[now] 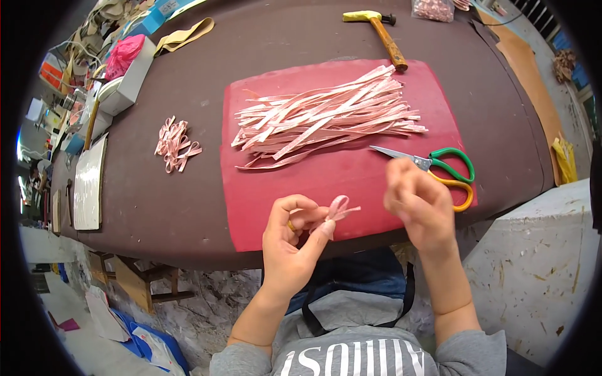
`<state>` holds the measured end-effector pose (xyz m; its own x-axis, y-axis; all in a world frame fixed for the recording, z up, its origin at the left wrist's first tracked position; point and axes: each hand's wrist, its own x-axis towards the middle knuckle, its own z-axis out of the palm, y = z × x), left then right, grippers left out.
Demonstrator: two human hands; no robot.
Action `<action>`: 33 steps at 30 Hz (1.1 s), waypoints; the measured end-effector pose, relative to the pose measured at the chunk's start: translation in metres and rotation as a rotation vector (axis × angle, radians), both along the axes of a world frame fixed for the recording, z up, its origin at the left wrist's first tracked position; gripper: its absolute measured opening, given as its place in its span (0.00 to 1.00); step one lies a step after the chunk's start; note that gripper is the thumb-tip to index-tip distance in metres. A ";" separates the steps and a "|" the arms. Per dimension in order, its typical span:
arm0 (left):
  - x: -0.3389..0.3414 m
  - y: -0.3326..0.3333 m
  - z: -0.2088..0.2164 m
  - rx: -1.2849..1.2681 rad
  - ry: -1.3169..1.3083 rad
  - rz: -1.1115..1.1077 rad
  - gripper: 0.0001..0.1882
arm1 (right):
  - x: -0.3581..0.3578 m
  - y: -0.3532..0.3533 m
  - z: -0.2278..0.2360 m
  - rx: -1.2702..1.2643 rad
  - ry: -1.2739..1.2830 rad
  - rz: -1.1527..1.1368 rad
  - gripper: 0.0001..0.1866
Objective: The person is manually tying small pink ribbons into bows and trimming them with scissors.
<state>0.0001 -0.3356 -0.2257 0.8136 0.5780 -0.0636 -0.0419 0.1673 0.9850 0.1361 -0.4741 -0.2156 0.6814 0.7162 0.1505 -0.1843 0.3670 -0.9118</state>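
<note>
My left hand pinches a small pink ribbon bow between thumb and fingers, its loop and a short tail sticking out. My right hand is raised to the right of it, fingers curled inward and slightly blurred; whatever they may hold does not show. Just beyond that hand lies a pair of scissors with one green and one yellow handle, blades partly covered by the hand. A heap of pink ribbon strips is spread over a red mat. Several finished-looking pink bows form a small pile on the left.
Past the strips lies a hammer with a wooden handle. A clear bag of pink pieces is at the far edge. At the left are a white box with a pink plastic bag and a white slab. The brown tabletop curves toward me.
</note>
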 end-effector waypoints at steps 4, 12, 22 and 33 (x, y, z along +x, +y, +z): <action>0.001 0.005 0.006 -0.052 0.017 0.018 0.18 | -0.007 -0.014 -0.001 -0.084 -0.184 0.136 0.02; 0.001 0.017 0.015 0.329 0.241 -0.172 0.17 | -0.016 0.010 0.010 -0.706 -0.291 -0.072 0.07; -0.019 0.028 -0.003 1.190 0.102 -0.062 0.11 | -0.022 0.009 -0.018 -0.639 -0.998 -0.162 0.08; -0.012 0.032 0.001 1.190 0.213 -0.234 0.09 | -0.018 0.032 -0.032 -0.542 -0.883 -0.070 0.05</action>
